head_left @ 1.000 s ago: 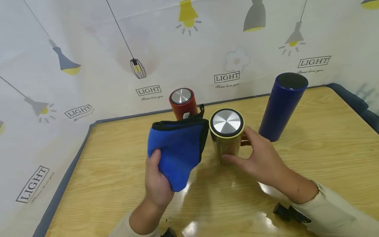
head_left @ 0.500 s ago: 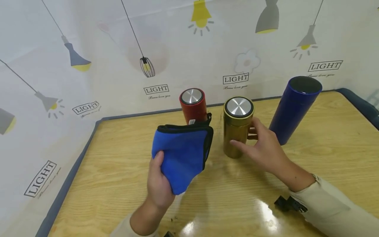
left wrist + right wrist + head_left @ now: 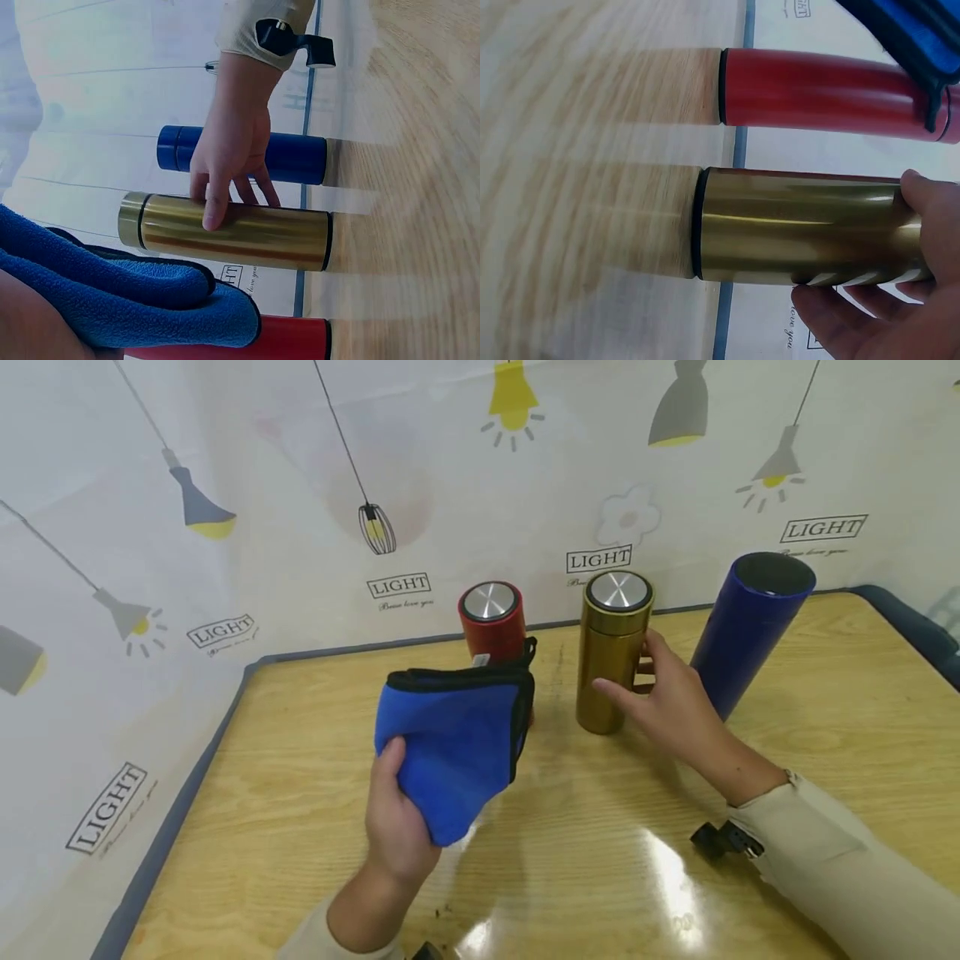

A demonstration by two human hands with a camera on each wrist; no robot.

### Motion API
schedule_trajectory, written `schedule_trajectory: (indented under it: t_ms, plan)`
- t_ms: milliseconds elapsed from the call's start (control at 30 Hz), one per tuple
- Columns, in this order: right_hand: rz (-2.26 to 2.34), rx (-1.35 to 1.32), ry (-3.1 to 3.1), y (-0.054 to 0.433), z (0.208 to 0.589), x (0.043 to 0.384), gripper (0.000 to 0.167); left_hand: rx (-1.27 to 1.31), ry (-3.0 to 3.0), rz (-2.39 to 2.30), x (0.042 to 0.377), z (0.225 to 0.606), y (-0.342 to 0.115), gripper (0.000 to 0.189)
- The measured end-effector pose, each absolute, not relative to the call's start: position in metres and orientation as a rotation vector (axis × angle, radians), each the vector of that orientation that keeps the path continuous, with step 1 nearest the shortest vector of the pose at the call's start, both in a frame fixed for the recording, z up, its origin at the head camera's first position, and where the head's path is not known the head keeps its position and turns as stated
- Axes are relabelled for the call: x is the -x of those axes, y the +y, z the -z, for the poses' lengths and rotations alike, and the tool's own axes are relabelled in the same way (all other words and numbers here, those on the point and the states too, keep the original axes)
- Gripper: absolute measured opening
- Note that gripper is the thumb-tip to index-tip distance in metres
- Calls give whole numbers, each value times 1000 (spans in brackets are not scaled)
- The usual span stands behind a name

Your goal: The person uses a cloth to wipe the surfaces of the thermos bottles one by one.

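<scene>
My left hand [image 3: 399,827] holds a folded blue cloth [image 3: 453,735] with black edging, its thumb lying across the near face. A gold thermos [image 3: 606,647] with a silver-topped lid stands upright on the table, and my right hand [image 3: 678,706] grips it from the right side. In the right wrist view the thumb meets one side of the gold thermos [image 3: 802,225] while the fingers lie along the other. Left of it stands a red thermos [image 3: 495,631], its lower part hidden behind the cloth. A taller dark blue thermos [image 3: 750,631] stands to the right, partly behind the right hand.
All three thermoses stand toward the back of the wooden table [image 3: 285,793]. Behind it hangs a pale printed sheet [image 3: 300,485] with lamp drawings, its dark border along the table's back edge. A black wrist mount [image 3: 723,842] sits on the right sleeve.
My right hand has moved the gold thermos farther back and slightly right, in line with the others. The left hand still holds the cloth. The head view has shifted a little.
</scene>
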State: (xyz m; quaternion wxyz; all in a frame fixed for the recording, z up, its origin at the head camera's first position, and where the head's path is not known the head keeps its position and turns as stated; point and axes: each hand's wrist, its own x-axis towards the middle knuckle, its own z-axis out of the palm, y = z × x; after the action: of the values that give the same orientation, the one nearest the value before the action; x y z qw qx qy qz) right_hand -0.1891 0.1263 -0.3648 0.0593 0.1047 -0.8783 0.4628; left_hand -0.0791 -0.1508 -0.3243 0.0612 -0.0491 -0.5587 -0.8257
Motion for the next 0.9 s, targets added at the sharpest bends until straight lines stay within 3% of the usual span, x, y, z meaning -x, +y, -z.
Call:
schedule_trajectory:
  t_ms: [167, 333, 600, 767, 900]
  plan:
    - [-1423, -296, -2664, 121, 363, 193, 81, 150, -1652, 2496, 80, 320, -152, 40]
    - [-1296, -400, -2513, 112, 363, 164, 97, 126, -1640, 2487, 80, 317, -156, 38]
    - [-1163, -595, -1910, 80, 355, 128, 50, 73, -1557, 2501, 86, 311, -161, 38]
    - [-1233, -678, -1868, 68, 353, 127, 40, 34, -1539, 2498, 85, 310, -163, 40]
    - [-1374, -697, -2085, 58, 353, 135, 48, 15, -1558, 2468, 85, 309, -168, 43]
